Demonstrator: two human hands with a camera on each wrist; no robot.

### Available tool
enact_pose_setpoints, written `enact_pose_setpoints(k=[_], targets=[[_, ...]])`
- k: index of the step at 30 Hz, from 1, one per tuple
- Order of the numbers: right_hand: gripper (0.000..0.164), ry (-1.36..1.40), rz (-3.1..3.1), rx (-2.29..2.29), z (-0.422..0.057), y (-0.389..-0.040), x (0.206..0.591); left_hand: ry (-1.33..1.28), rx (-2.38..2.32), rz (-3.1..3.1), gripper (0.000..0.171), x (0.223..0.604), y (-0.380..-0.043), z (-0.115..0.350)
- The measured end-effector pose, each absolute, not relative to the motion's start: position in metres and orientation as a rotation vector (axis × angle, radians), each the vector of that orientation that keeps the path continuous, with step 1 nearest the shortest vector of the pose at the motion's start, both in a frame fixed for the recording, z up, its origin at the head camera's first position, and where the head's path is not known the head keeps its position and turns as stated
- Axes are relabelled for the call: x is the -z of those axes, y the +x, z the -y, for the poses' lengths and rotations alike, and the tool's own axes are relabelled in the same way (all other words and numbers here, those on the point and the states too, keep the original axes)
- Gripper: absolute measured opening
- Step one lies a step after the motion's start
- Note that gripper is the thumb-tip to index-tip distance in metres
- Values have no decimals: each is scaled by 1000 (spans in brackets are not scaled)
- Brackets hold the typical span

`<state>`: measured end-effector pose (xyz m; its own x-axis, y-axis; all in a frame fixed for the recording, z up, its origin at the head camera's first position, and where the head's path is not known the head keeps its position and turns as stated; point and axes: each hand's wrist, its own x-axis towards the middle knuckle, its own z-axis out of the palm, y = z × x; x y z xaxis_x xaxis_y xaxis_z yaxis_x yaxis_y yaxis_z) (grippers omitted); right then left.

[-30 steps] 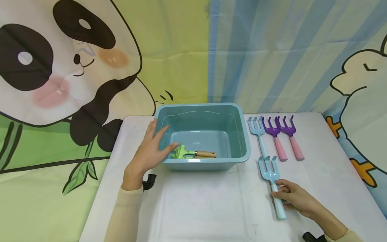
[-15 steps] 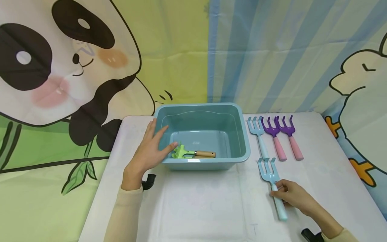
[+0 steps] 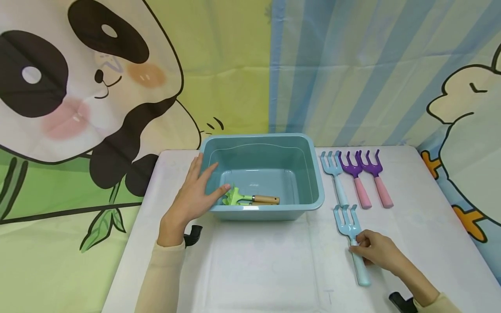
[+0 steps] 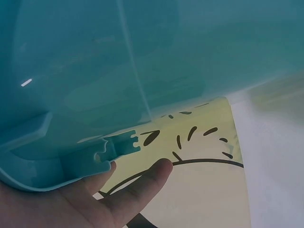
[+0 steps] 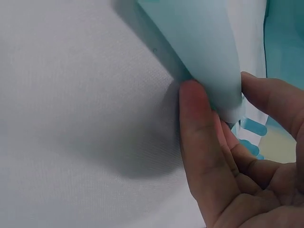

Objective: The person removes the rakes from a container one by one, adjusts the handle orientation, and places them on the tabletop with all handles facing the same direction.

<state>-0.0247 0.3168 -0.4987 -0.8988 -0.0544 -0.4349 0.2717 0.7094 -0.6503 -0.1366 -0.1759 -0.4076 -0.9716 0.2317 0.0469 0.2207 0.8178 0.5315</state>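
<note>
My right hand [image 3: 379, 251] pinches a light blue hand fork [image 3: 347, 227] by the upper part of its handle, thumb on one side and fingers on the other. The fork's prongs point away from me. In the right wrist view the pale handle [image 5: 204, 52] passes between thumb and fingers, close over the white cloth. My left hand [image 3: 192, 198] rests at the left side of a blue-green plastic basin [image 3: 262, 208], its fingers extended along the rim. From the left wrist, straight fingers [image 4: 137, 194] show beneath the basin's rim. Inside the basin lie green garden tools with wooden handles [image 3: 266, 199].
Right of the basin, another light blue fork [image 3: 339, 187] lies beside two purple forks with pink handles [image 3: 363, 193]. The held fork's prongs come close to that blue fork's handle end. A cartoon-printed cloth backdrop [image 3: 235, 65] rises behind the white table [image 3: 266, 265].
My right hand and the blue fork have shifted very slightly toward me, with the grip a little higher on the handle. The left hand and basin have stayed in place.
</note>
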Motion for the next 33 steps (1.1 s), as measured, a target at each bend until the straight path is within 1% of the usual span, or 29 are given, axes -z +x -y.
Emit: enact_pose_setpoints(k=[2, 5, 9, 12, 15, 17, 25, 33], targets=[[40, 164, -2491, 1038, -317, -26, 498, 369, -866, -2976, 89, 408, -137, 176], [33, 139, -2498, 1014, -317, -30, 492, 368, -869, -2976, 90, 408, -137, 176], [24, 80, -2494, 1025, -318, -41, 472, 369, -871, -2980, 90, 408, -136, 177], [27, 10, -2500, 1054, -316, -54, 451, 368, -869, -2984, 89, 408, -136, 177], [35, -83, -2526, 1054, -311, -68, 428, 367, -869, -2984, 89, 408, -136, 177], [37, -164, -2539, 1053, -307, -77, 411, 367, -870, -2982, 89, 407, -136, 177], [32, -398, -2562, 1074, -278, -111, 347, 378, -862, -2983, 89, 409, -137, 175], [37, -638, -2539, 941, -224, -153, 301, 376, -857, -2988, 89, 410, -138, 176]])
